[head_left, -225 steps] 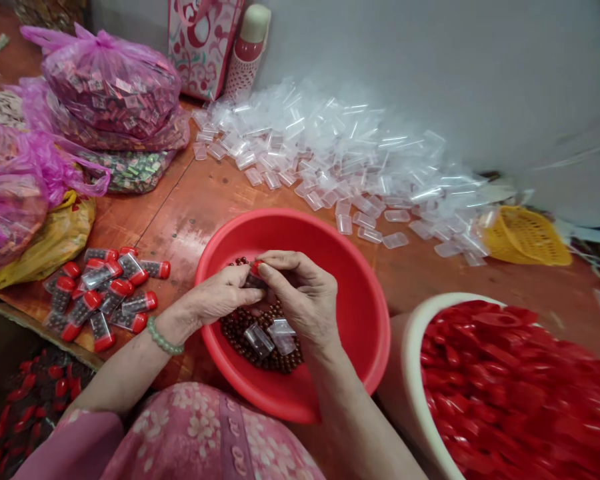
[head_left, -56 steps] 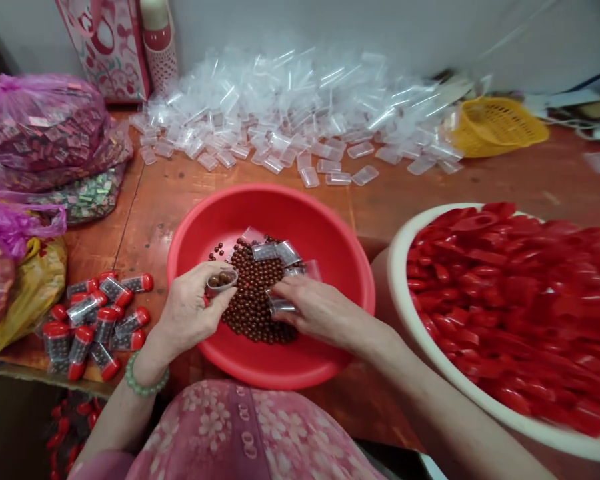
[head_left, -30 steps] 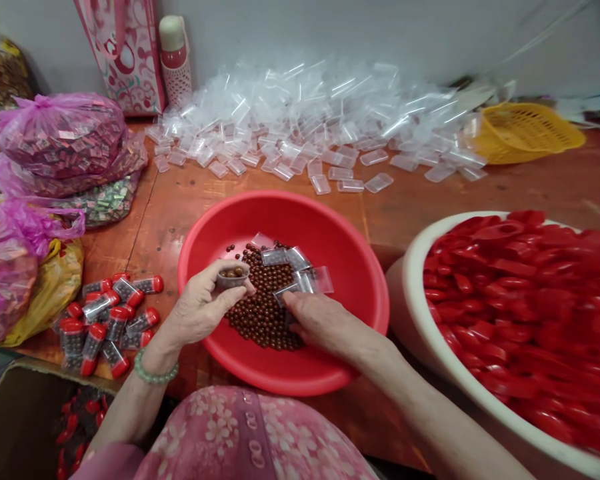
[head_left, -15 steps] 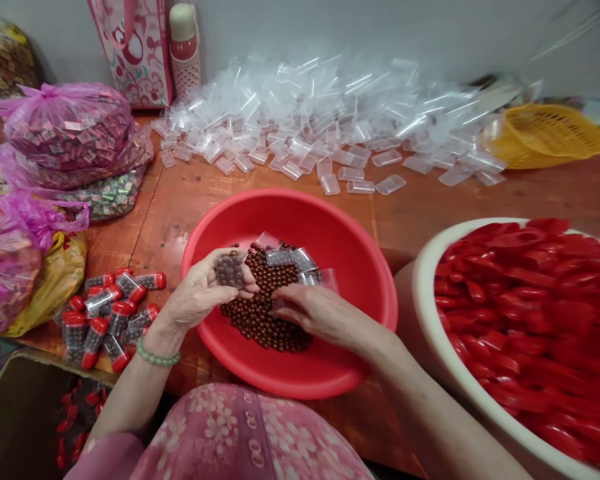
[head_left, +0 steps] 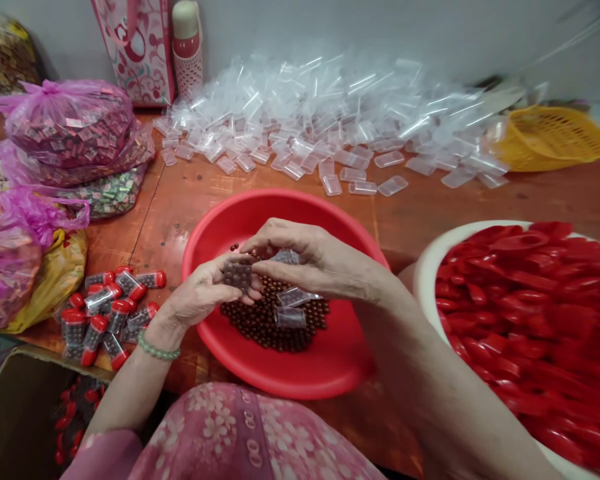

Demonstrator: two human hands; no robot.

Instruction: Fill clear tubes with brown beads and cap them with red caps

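In my left hand point(head_left: 207, 288) is a small clear plastic case point(head_left: 238, 275) filled with dark brown beads, gripped between thumb and fingers. My right hand point(head_left: 305, 257) curves over the case's right end, thumb and fingertips drawn together there. Whether beads are between those fingers I cannot make out. Both hands are over a red basin point(head_left: 350, 363) with a heap of brown beads point(head_left: 260, 327) in it. Several clear cases, among them a clear case point(head_left: 290, 317), lie on the heap, partly under my right hand.
Clear cases point(head_left: 305, 120) pile along the wall. Red-capped filled cases point(head_left: 115, 310) lie left, above a cardboard box point(head_left: 10, 400). A white tub point(head_left: 425, 280) of red parts point(head_left: 525, 320) stands right. Pink bags point(head_left: 70, 127), a flask point(head_left: 187, 47) and a yellow basket point(head_left: 555, 140) stand farther back.
My right hand has risen from the beads and moved left and up to the case in my left hand. The loose cases on the heap have shifted. The left hand keeps its grip.
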